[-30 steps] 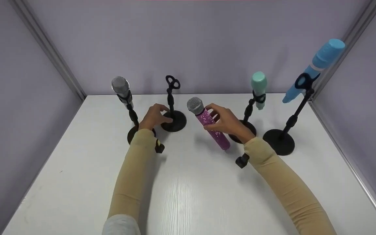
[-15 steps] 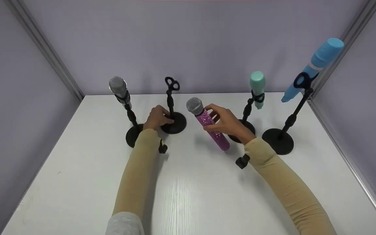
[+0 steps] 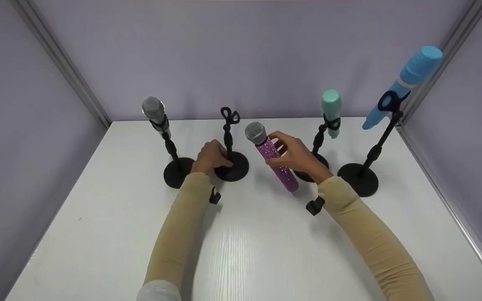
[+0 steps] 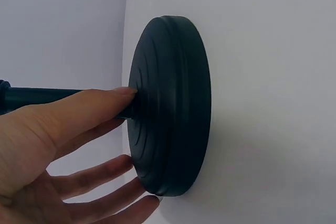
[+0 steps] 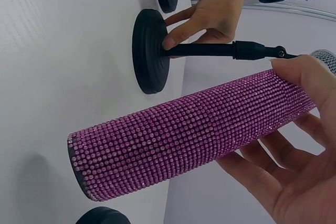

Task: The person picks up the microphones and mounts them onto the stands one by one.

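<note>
My left hand (image 3: 212, 157) grips a black desktop microphone stand (image 3: 237, 167) low down, with its clip holding no microphone. In the left wrist view the thumb lies along the foot of the pole (image 4: 39, 96), and the other fingers reach round to the far side of the round base (image 4: 173, 103). My right hand (image 3: 296, 154) pinches a pink, rhinestone-covered microphone (image 3: 283, 174) between thumb and fingers. It tilts above the table, its silver mesh head (image 3: 255, 133) up and toward the left, close to the stand's pole.
A silver microphone (image 3: 154, 108) sits in a stand at the left. Toward the right, a mint-green microphone (image 3: 332, 104) and a large blue one (image 3: 419, 67) rest in their own stands. Walls enclose the back and sides of the white table (image 3: 266, 251).
My left hand has drawn the microphone stand nearer to me and a little right, away from the silver microphone's stand. The right hand and pink microphone have stayed almost in place.
</note>
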Tool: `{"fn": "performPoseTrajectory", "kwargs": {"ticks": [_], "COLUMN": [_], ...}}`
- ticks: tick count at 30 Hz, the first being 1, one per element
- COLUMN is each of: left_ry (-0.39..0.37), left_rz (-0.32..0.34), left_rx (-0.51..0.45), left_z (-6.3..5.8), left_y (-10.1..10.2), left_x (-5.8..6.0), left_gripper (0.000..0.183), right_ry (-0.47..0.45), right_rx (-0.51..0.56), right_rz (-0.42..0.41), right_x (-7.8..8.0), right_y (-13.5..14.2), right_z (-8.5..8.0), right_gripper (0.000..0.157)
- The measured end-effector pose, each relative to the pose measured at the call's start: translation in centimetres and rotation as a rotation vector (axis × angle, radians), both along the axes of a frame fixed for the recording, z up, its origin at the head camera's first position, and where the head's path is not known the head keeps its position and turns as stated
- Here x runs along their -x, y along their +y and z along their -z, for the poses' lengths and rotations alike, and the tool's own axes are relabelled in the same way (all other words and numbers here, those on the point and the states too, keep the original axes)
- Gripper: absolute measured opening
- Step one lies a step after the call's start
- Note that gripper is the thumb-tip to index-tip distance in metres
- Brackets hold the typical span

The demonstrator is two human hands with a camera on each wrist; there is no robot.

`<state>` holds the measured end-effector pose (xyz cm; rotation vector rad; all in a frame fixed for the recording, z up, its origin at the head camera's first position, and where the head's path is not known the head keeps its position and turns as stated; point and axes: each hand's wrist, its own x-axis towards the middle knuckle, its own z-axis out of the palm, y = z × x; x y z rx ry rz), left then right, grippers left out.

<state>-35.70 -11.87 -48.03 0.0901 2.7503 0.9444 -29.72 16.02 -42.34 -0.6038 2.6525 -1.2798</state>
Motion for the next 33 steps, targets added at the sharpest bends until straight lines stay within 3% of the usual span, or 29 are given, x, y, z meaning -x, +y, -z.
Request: {"fn": "performPoseTrajectory", "kwargs": {"ticks": [4, 10, 26, 33], "left_ry": [0.01, 0.016, 0.102, 0.136], "left_rz": [0.033, 0.053, 0.051, 0.051], "left_rx": [-0.042, -0.029, 0.032, -0.027], "left_z": [0.5, 0.7, 1.3, 2.1], "left_y": [0.4, 0.9, 3.4, 3.2], "left_x": [-0.3, -1.2, -3.6, -4.1], "left_gripper": [0.04, 0.045, 0.036, 0.03], "right_ry": [-0.018, 0.025, 0.042, 0.037], "right_rx": [0.007, 0.012, 0.043, 0.048], "right_rz": [0.015, 0.025, 0.057, 0.053], "right_x": [0.0, -0.2, -0.1, -0.1], "right_y": [0.1, 0.6, 1.8, 1.9], "right_z": [0.0, 0.3, 0.6, 0.7], "right_gripper": [0.066, 0.065, 0.065, 0.066]}}
